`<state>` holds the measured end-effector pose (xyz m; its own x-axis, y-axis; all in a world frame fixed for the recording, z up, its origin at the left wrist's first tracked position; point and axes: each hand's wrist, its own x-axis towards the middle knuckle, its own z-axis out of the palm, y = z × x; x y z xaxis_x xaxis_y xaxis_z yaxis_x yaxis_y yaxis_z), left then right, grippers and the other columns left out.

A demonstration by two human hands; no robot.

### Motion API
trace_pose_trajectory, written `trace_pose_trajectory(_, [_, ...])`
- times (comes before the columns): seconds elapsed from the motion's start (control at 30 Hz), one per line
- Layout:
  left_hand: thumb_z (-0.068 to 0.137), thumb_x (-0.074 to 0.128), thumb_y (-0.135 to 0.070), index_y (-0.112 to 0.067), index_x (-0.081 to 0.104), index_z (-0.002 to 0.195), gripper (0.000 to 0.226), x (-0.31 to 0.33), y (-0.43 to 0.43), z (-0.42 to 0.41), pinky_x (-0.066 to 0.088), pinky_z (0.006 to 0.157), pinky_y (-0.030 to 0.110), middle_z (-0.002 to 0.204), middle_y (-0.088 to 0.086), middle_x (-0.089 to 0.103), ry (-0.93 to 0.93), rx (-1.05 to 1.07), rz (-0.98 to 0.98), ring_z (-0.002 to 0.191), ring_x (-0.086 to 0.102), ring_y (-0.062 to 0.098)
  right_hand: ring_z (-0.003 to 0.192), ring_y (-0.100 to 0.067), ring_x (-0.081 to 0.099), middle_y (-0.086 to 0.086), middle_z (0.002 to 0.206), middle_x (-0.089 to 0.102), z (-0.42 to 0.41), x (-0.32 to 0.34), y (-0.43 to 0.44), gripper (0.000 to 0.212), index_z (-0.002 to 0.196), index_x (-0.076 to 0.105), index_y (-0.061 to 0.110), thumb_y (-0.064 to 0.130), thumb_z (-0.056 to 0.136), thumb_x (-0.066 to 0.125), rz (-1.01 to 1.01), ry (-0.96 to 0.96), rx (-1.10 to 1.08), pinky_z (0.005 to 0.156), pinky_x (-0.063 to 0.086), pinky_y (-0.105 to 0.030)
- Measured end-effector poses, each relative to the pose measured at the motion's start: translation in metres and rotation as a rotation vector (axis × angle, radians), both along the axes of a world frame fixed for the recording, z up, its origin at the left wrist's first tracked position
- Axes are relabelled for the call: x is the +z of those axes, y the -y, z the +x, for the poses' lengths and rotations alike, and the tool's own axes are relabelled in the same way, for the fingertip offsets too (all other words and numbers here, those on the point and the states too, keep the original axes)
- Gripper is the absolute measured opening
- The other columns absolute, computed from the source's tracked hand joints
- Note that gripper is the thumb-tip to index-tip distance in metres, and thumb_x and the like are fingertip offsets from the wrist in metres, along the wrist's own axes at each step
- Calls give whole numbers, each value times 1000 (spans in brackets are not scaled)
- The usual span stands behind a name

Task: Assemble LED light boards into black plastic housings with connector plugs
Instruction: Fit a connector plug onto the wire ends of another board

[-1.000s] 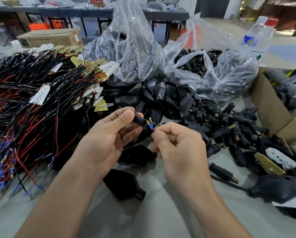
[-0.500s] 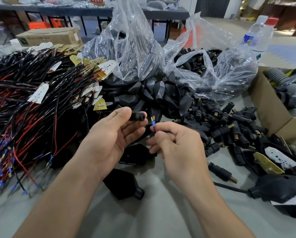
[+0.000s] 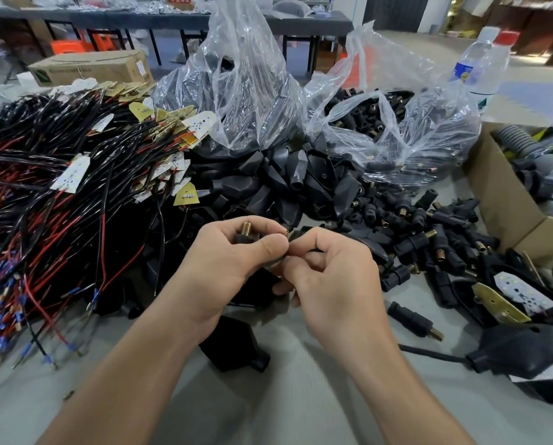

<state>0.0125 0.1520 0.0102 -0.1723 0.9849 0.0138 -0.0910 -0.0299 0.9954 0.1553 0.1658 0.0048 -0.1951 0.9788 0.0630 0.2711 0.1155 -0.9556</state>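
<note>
My left hand (image 3: 228, 256) grips a black connector plug (image 3: 245, 234) with its brass threaded end pointing up. My right hand (image 3: 329, 274) pinches the wire ends right against the plug's other end; the wire tips are hidden between my fingers. A black plastic housing (image 3: 233, 345) lies on the table below my hands. Behind them is a heap of black housings (image 3: 288, 181). Loose connector plugs (image 3: 422, 232) lie to the right. LED boards on red and black wires (image 3: 72, 175) are piled at the left.
Two clear plastic bags (image 3: 243, 91) of black parts stand at the back. A cardboard box (image 3: 506, 200) sits at the right edge, water bottles (image 3: 483, 69) behind it. Assembled housings with LED boards (image 3: 522, 293) lie at the right. A grey table surface (image 3: 300, 406) shows in front.
My hands have come together. The blue-sleeved wire tips, visible before between my hands, have gone against the plug and out of sight. The plug's brass end now points up.
</note>
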Motion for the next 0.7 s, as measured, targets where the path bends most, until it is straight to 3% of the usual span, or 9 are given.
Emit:
trace_pose_trajectory(0.07, [88,71,-1,-9,73,82,10,-3,-2,0,38,43,6,48,-12,56,-22,53,4,39,48,-1,65,-18,75,1,67,76,0,0,-1,22,78,69,20,3,92,67,-23,-84,-2,65,63,-45])
trace_pose_trajectory(0.2, [88,75,-13,-28,80,70,24,-6,-8,-5,32,44,12,48,-9,42,16,244,-8,43,34,3,61,-23,74,-8,68,74,3,2,-6,25,80,64,15,-5,94,59,-49,-295,-54,57,59,-31])
trace_pose_trajectory(0.27, [89,76,-16,-31,78,68,26,-7,-9,-7,30,44,14,49,-8,40,59,292,-2,45,31,5,58,-26,70,-6,68,74,5,0,-8,25,79,61,17,-1,95,53,-12,-246,-55,58,58,-39])
trace_pose_trajectory(0.37, [92,74,-18,-30,76,68,27,-8,-9,-7,29,43,14,52,-7,41,98,299,-6,46,30,7,61,-33,63,-2,61,69,4,-4,-7,13,82,55,22,12,90,59,71,-81,-23,70,57,-53])
trace_pose_trajectory(0.53, [94,72,-17,-28,72,64,32,-7,-10,-2,28,41,14,50,-5,41,101,284,-25,43,30,6,63,-37,57,-7,60,66,3,-5,-7,27,81,49,26,12,85,71,99,-62,-8,69,54,-47])
trace_pose_trajectory(0.6, [96,70,-21,-26,68,61,36,-5,-9,-2,28,40,15,50,-5,41,101,293,-34,44,30,7,60,-39,55,-9,56,62,3,-6,-9,25,80,52,23,9,84,72,112,-87,-33,71,55,-48])
trace_pose_trajectory(0.7, [102,58,-32,-22,52,64,40,-1,-8,-3,18,37,19,51,-2,38,203,345,-23,41,22,10,54,-29,50,1,51,59,4,-8,-11,19,80,65,23,8,83,75,98,-104,-31,69,53,-43])
